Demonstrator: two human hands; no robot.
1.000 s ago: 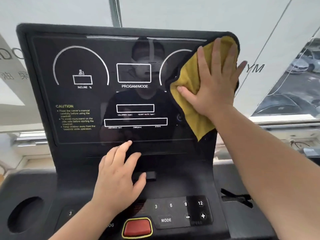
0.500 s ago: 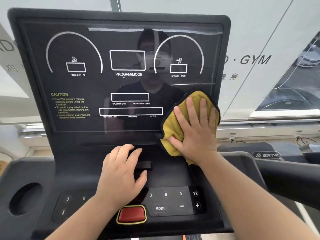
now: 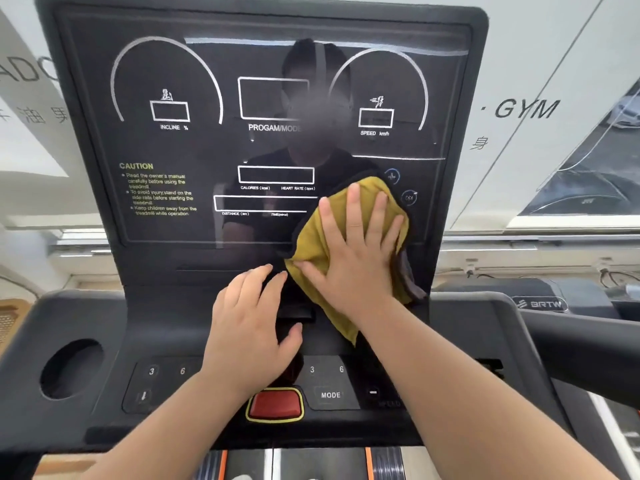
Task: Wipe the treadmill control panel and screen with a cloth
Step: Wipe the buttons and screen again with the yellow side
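The treadmill's black glossy screen (image 3: pixel 194 147) fills the upper middle of the view, with white dials and yellow caution text. Below it lies the control panel (image 3: pixel 332 393) with number keys, a MODE key and a red stop button (image 3: pixel 275 403). A yellow cloth (image 3: pixel 311 244) with a dark edge lies flat against the screen's lower right corner. My right hand (image 3: pixel 353 261) presses on the cloth with fingers spread and straight. My left hand (image 3: pixel 252 327) rests flat on the ledge under the screen, fingers relaxed, holding nothing.
A round cup hole (image 3: pixel 71 368) sits in the left tray of the console. A black handrail (image 3: pixel 581 337) runs off to the right. Behind the console is a white window film printed GYM (image 3: pixel 526 109). The belt's orange-edged deck (image 3: pixel 311 462) shows at the bottom.
My right hand swept the cloth from the screen's upper right corner down to the lower right, then slightly left. My left hand stayed on the ledge.
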